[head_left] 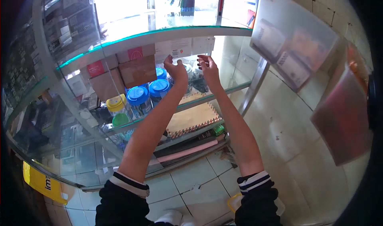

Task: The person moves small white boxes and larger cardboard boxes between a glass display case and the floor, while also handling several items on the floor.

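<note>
Both my arms reach into the middle shelf of a glass display case [155,35]. My left hand [176,71] is raised with thumb and fingers apart, beside several jars. Opposite it, my right hand [210,71] has its fingers bent and parted, and I see nothing held in it. Between and behind the hands stand clear jars with pale lids [188,68], partly hidden. To the left of my left hand are a jar with a blue lid [159,87] and another blue-lidded jar [138,95]. White boxes [177,48] line the back, just beyond my fingertips.
Brown boxes [138,71], a yellow-lidded jar [116,103] and a green-lidded one [120,120] stand at left. Below lie a striped-edge envelope [191,120] and a pink roll [191,150]. Translucent bins [315,38] and a reddish container [345,118] are at right.
</note>
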Motion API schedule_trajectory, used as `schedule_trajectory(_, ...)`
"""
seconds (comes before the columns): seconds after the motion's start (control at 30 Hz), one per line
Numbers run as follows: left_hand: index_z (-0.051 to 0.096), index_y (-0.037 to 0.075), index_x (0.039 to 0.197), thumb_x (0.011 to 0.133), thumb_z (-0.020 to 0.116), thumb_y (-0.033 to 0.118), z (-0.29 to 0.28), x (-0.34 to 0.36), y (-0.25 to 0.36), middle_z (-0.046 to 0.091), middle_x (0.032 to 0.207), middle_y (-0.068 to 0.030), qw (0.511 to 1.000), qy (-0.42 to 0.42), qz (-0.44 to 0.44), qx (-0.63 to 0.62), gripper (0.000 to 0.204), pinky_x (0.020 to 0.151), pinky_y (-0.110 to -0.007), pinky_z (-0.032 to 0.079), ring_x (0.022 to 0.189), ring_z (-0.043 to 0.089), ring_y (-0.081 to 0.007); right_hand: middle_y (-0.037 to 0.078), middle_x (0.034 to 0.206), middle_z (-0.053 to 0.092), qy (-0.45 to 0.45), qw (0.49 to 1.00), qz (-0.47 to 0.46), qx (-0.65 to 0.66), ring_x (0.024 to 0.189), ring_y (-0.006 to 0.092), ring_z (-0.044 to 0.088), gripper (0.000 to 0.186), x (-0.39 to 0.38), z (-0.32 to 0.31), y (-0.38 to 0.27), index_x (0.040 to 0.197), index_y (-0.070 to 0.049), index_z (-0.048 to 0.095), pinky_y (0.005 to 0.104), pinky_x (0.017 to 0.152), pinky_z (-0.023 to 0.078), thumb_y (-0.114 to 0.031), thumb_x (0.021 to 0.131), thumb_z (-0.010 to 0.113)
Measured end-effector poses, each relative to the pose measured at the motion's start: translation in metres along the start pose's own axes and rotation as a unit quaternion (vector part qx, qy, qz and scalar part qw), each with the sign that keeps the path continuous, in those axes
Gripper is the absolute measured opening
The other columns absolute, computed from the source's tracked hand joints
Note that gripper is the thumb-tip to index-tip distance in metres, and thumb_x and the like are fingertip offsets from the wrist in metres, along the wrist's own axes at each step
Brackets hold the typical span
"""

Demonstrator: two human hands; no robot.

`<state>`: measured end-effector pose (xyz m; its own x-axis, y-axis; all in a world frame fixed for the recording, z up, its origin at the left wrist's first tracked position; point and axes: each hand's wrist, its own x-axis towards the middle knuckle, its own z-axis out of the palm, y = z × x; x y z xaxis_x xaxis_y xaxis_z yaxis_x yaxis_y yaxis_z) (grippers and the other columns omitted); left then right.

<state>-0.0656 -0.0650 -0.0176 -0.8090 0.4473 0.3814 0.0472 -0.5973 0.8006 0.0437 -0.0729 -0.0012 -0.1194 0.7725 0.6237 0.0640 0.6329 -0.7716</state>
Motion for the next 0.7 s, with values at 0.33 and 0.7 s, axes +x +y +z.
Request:
schedule_trajectory(0.33, 0.038, -0.004, 0.113, 0.065, 0.053, 0.0, 0.027, 0.047, -0.044, 0.045, 0.111, -0.0219, 0.981, -0.047, 0.081, 0.169, 0.051, 0.094, -0.04, 0.03, 0.107, 0.041, -0.0351, 0.016, 0.112, 0.048, -0.062, 0.996, 0.059, 0.01, 0.098, 0.0188, 0.048, 0.046, 0.082, 0.036, 0.066, 0.122, -0.001, 0.035, 0.0296, 0.082, 0.039, -0.024, 0.084, 0.048)
schedule_trajectory(0.7, 0.031, -0.008, 0.119, 0.07, 0.049, 0.005, 0.031, 0.044, -0.041, 0.036, 0.121, -0.0253, 0.948, -0.082, 0.077, 0.296, 0.054, 0.098, -0.045, 0.022, 0.113, 0.032, -0.0398, 0.019, 0.119, 0.043, -0.17, 0.981, 0.071, 0.057, 0.112, 0.0244, 0.039, 0.048, 0.107, 0.056, 0.072, 0.123, 0.006, 0.027, 0.0326, 0.096, 0.028, -0.006, 0.081, 0.047)
